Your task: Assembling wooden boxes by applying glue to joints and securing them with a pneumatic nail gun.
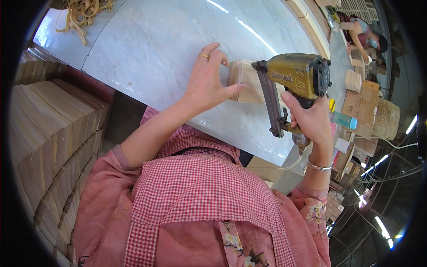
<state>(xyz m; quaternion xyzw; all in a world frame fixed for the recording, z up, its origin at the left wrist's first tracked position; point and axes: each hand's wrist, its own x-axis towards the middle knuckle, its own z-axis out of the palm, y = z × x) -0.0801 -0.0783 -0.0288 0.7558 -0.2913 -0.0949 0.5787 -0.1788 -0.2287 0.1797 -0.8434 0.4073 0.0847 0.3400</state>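
My right hand [311,116] is wrapped round the handle of a gold and black air nail gun [294,73]. Its nose and long dark magazine lie over a small, pale wooden block-like piece [251,82] on the table and hide that piece's right part. My left hand [207,80], with a gold ring, is at the left end of the wooden piece. Its thumb and fingers are spread apart in a C shape. The thumb tip overlaps the wood, while a bent fingertip is close to its far left corner.
The pale marbled table [155,49] carries a heap of tan strips [82,15] at far left. Stacked wooden boards [49,120] stand left of me. Wooden strips [311,26] line the far right edge. An air hose [284,167] hangs below the gun. Another person [360,38] works at far right.
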